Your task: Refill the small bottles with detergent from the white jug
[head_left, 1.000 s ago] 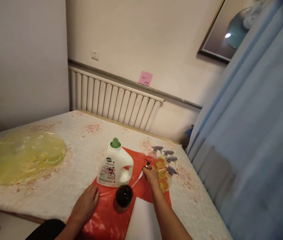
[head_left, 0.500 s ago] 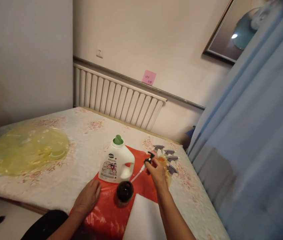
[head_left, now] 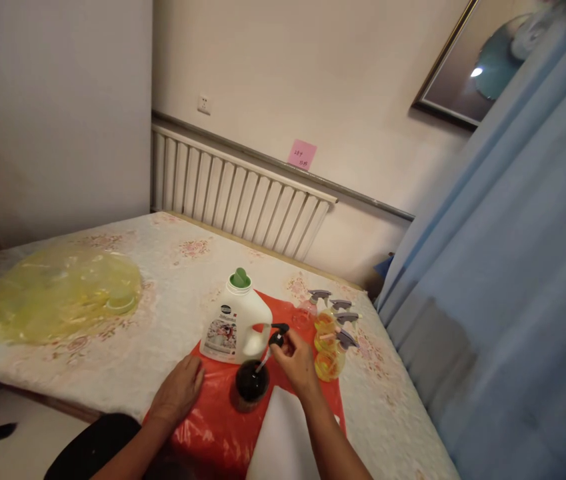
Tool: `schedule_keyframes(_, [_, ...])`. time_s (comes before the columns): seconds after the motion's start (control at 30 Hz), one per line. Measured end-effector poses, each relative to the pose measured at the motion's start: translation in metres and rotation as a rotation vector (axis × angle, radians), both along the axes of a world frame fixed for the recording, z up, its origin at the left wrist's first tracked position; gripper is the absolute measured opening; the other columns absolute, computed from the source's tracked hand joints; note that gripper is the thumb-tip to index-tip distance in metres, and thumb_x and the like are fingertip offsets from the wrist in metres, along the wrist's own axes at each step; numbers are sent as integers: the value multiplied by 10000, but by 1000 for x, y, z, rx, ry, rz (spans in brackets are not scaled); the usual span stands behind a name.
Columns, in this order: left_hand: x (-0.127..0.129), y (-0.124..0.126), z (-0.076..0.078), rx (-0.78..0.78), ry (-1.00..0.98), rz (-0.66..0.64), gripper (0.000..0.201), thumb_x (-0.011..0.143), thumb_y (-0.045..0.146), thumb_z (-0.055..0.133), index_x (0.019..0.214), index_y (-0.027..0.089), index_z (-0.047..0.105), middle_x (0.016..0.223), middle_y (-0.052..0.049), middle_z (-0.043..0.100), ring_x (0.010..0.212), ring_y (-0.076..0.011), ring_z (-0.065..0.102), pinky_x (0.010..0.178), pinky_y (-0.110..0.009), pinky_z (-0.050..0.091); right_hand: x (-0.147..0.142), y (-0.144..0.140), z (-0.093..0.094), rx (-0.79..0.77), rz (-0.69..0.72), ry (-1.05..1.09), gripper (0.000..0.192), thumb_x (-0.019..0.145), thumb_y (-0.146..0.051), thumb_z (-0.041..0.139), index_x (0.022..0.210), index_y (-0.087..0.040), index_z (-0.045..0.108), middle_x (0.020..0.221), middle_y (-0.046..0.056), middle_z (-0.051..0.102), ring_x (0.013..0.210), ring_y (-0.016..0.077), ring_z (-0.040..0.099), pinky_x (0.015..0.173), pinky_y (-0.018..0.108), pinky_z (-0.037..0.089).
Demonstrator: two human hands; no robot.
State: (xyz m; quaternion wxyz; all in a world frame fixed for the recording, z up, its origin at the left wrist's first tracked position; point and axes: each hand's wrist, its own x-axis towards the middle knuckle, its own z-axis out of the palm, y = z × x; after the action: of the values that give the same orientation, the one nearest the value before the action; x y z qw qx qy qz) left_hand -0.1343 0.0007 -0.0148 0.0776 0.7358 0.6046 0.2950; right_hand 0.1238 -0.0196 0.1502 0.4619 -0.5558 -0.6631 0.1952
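Observation:
My right hand pinches a black pump dispenser by its collar. Its pale tube slants down to the mouth of a dark round bottle; how deep the tube reaches is hidden. On the red plastic sheet, my left hand lies palm down with its fingers stretched out, holding nothing. Just beyond the dark bottle stands an uncapped white jug with a green spout. Several spray bottles, some with yellow liquid, stand to the right of my right hand.
A white sheet or board lies on the red plastic near me. To the left is a crumpled yellow plastic bag on the floral tablecloth. A blue curtain hangs along the right side; a radiator runs behind.
My right hand has brought the pump left and down, so its tube now meets the dark bottle's opening. My left hand stays in place on the red plastic.

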Motion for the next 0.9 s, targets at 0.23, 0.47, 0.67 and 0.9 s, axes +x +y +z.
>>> schedule_keyframes(0.23, [0,-1,1,7,1,-1,230,942,307,348,799,233,512,848,-56,594,814,-226,572,801,-353,444,-3,-4,-25,-81,84,-9,209,735,-225,596,907,-167,700,630,-52,468,577,117,419,537,218,348])
schedule_keyframes(0.47, [0,-1,-1,11,14,5,216,943,294,344,799,237,494,848,-54,580,821,-224,566,807,-351,439,-5,-9,-37,-109,151,-27,240,709,-161,603,922,-194,709,696,-37,535,630,128,458,587,216,383])
schedule_keyframes(0.67, [-1,0,-1,11,12,3,214,942,291,341,799,236,491,849,-57,584,821,-226,561,809,-360,439,-2,-10,-43,-92,166,-64,138,715,-136,622,834,-185,672,767,-14,595,693,141,510,666,231,405])
schedule_keyframes(0.9, [0,-2,0,15,1,12,227,941,305,340,783,241,490,837,-55,588,808,-224,570,791,-355,446,-2,-9,-51,-133,154,-101,109,708,-106,631,779,-188,644,713,-35,560,658,136,496,630,227,382])
